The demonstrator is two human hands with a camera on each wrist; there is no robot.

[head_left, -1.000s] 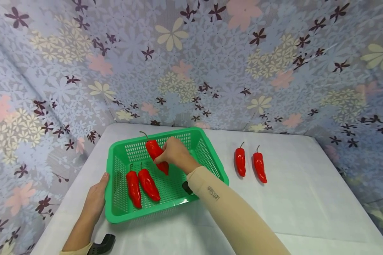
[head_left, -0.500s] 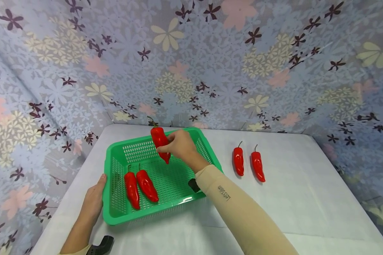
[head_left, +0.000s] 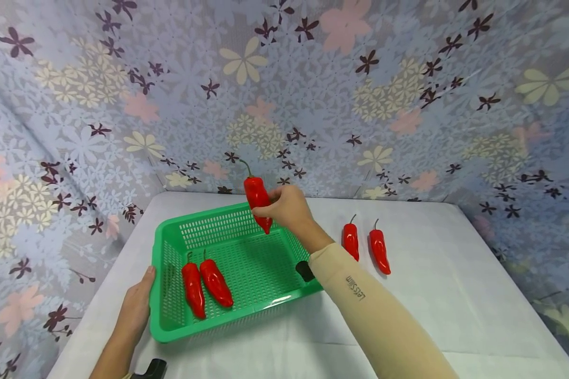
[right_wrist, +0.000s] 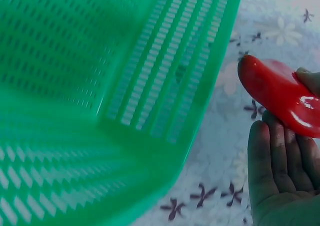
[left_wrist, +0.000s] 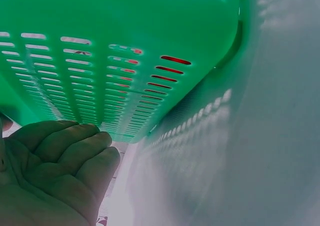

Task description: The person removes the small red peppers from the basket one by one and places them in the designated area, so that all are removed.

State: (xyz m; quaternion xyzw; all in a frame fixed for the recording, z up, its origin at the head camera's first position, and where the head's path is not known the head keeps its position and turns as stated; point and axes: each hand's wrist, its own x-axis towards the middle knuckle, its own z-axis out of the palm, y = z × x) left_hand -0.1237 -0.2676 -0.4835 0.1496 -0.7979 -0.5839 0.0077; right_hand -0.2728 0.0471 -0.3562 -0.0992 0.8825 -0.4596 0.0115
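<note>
Between the thumb and fingers of my right hand (head_left: 290, 209) is a glossy red chili pepper (head_left: 254, 189), held by its lower half. Its green stem points up, and it hangs above the back right of a green plastic basket (head_left: 227, 309). In the right wrist view the pepper (right_wrist: 272, 88) lies across the fingers, beyond the basket's rim. Two more red peppers (head_left: 193, 290) lie side by side inside the basket at the left. My left hand (head_left: 135, 305) touches the basket's left side, thumb at the rim; in the left wrist view its relaxed fingers (left_wrist: 80, 148) rest against the slotted wall.
Two red peppers (head_left: 378, 250) lie on the white-covered table (head_left: 436, 295) right of the basket, one partly hidden by my right sleeve. A flower-patterned cloth wall (head_left: 303, 79) rises behind the table. Black wrist gear (head_left: 305, 271) sits by my right forearm.
My right hand has lifted the pepper up from inside the basket and carried it to the right. The left hand stays at the basket's left side.
</note>
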